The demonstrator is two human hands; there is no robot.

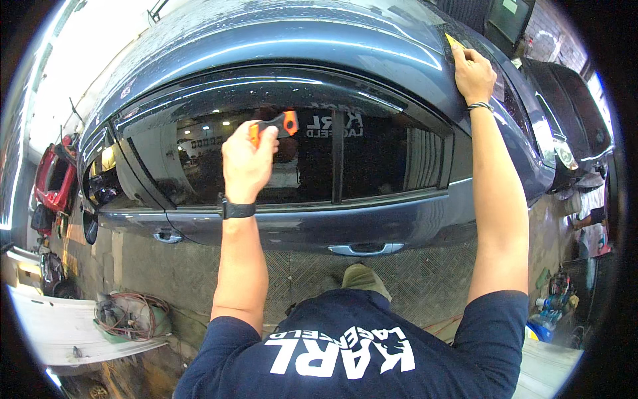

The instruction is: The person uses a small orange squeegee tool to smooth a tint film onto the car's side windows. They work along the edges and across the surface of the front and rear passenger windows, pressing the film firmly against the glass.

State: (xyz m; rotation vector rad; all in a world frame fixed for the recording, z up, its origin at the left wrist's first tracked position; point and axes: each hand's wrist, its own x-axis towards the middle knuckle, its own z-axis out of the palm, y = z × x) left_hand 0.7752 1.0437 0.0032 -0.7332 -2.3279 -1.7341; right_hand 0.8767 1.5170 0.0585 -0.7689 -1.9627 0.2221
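Note:
A dark blue car (pixel 299 229) stands side-on in front of me. My left hand (pixel 247 158) is closed around an orange and black hand scraper (pixel 287 124), held up in front of the tinted side window (pixel 372 159); I cannot tell whether it touches the glass. On the right, my right arm reaches out to the car's rear glass (pixel 506 90). There my right hand (pixel 476 78) grips a small yellow card-like squeegee (pixel 453 41) near the roof's edge. Its fingers hide part of it. Water drops dot the roof (pixel 266 50).
Door handles (pixel 365 250) stick out below the window. A coiled hose (pixel 133 316) lies at lower left, and a red car (pixel 56 178) stands farther left. Behind the car at right is another dark vehicle (pixel 575 110). Bottles (pixel 548 309) sit at lower right, near another person's arm (pixel 588 219).

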